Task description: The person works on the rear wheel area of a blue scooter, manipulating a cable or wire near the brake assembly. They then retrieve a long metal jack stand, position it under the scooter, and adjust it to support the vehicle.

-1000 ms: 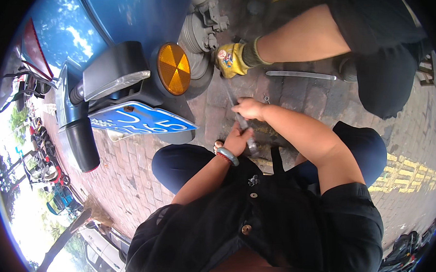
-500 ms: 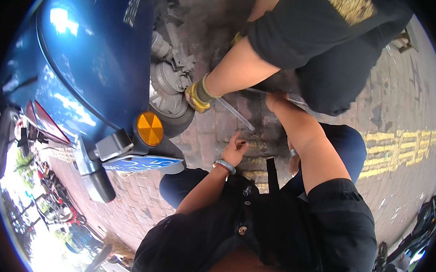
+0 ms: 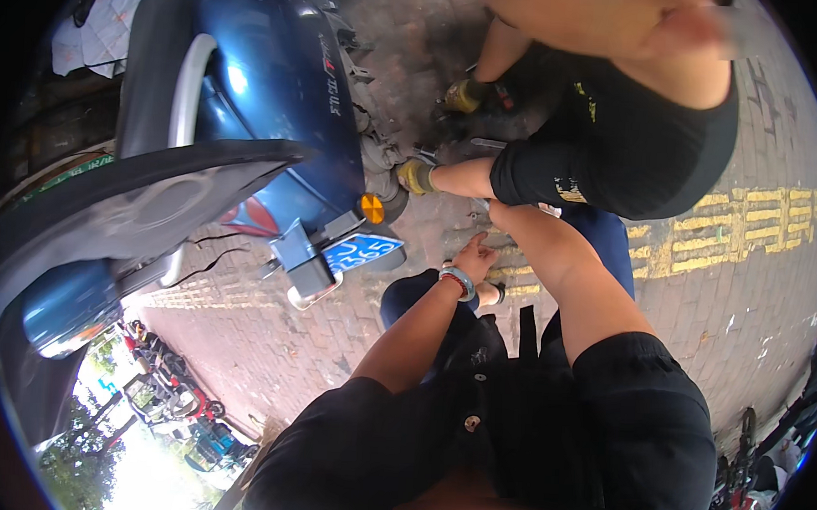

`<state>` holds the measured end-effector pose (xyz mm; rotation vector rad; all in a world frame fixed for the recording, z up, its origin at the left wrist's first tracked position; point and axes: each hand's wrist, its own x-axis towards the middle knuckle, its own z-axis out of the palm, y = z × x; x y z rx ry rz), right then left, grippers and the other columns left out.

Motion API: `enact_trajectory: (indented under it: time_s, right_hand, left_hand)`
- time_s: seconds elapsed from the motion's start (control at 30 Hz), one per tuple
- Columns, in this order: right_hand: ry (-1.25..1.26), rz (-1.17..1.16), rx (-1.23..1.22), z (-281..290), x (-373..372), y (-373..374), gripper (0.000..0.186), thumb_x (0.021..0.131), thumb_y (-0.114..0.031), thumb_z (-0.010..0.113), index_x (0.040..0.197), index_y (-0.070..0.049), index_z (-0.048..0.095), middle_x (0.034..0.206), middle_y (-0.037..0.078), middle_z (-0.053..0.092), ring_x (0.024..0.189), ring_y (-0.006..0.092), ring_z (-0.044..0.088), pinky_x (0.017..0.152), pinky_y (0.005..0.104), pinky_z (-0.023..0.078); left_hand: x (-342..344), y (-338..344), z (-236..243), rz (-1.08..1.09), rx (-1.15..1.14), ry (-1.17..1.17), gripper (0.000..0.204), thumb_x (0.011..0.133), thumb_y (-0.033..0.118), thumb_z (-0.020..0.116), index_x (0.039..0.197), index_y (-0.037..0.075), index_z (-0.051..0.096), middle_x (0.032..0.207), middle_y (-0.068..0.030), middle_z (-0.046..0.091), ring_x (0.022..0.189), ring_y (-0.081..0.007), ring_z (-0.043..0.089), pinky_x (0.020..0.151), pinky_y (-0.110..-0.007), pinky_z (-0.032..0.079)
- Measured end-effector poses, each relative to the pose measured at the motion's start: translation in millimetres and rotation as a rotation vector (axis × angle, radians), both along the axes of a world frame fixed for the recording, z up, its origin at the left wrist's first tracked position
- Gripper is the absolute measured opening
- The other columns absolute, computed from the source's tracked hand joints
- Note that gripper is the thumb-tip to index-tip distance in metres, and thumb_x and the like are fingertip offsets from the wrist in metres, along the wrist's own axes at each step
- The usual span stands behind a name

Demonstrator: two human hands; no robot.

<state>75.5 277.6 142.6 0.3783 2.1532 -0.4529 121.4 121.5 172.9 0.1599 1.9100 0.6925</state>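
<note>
My left hand [image 3: 474,255], with a bracelet at the wrist, lies low over the brick paving with its fingers spread and nothing in it. My right forearm [image 3: 563,271] reaches forward, and its hand is hidden behind the arm of a person in a black shirt [image 3: 632,146] who crouches in front of me. That person's yellow-gloved hand [image 3: 418,176] is at the rear wheel area of a blue scooter [image 3: 270,94]. A second gloved hand [image 3: 461,95] is farther back. An orange reflector [image 3: 371,208] and a blue number plate [image 3: 363,251] sit at the scooter's tail.
Brick paving [image 3: 268,340] with yellow tactile strips [image 3: 747,215] runs to the right. The scooter's black seat [image 3: 137,198] fills the left. Parked bikes [image 3: 161,395] stand at the lower left, and more vehicles [image 3: 755,471] at the lower right edge.
The view has risen and swung, showing more of the scooter. The long metal tool near my hands is out of sight. The other person now covers my right hand.
</note>
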Motion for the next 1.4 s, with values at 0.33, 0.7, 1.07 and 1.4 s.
enact_trajectory:
  time_s: [0.33, 0.7, 1.07, 1.4]
  right_hand:
    - [-0.073, -0.003, -0.282, 146.7, 72.3, 21.2, 0.035, 0.079, -0.019, 0.06, 0.108, -0.001, 0.063, 0.111, 0.02, 0.061, 0.106, 0.0313, 0.059, 0.085, 0.0405, 0.049]
    - [0.636, 0.247, -0.469, 376.6, 119.6, 45.9, 0.028, 0.076, -0.016, 0.057, 0.099, 0.0, 0.06, 0.105, 0.017, 0.059, 0.097, 0.0323, 0.058, 0.084, 0.0425, 0.045]
    - [1.121, 0.36, -0.612, 543.0, 231.2, -82.3, 0.044, 0.074, -0.027, 0.066, 0.111, -0.006, 0.054, 0.122, 0.014, 0.048, 0.105, 0.031, 0.052, 0.089, 0.041, 0.038]
    - [0.904, 0.672, -0.975, 563.2, 257.9, -221.6, 0.054, 0.081, -0.048, 0.058, 0.116, -0.007, 0.054, 0.122, 0.015, 0.047, 0.107, 0.0326, 0.05, 0.091, 0.0422, 0.037]
  left_hand:
    - [23.3, -78.4, 187.9, 0.032, -0.32, 0.051, 0.052, 0.083, 0.022, 0.064, 0.128, 0.004, 0.046, 0.086, -0.0063, 0.066, 0.081, -0.0158, 0.061, 0.075, -0.029, 0.048]
    - [49.4, 48.6, 330.7, -0.032, 0.123, 0.534, 0.064, 0.08, 0.018, 0.061, 0.135, 0.007, 0.031, 0.115, -0.0215, 0.056, 0.098, -0.0341, 0.059, 0.084, -0.038, 0.047]
    - [183.8, -82.5, 506.2, 0.336, 0.475, 0.627, 0.085, 0.076, 0.001, 0.056, 0.145, 0.009, 0.007, 0.118, -0.0183, 0.054, 0.107, -0.0323, 0.057, 0.089, -0.037, 0.046]
    - [272.9, -240.2, 529.1, 0.714, 0.775, 0.407, 0.095, 0.075, -0.002, 0.064, 0.146, 0.01, 0.002, 0.114, -0.0139, 0.056, 0.106, -0.023, 0.057, 0.095, -0.036, 0.043]
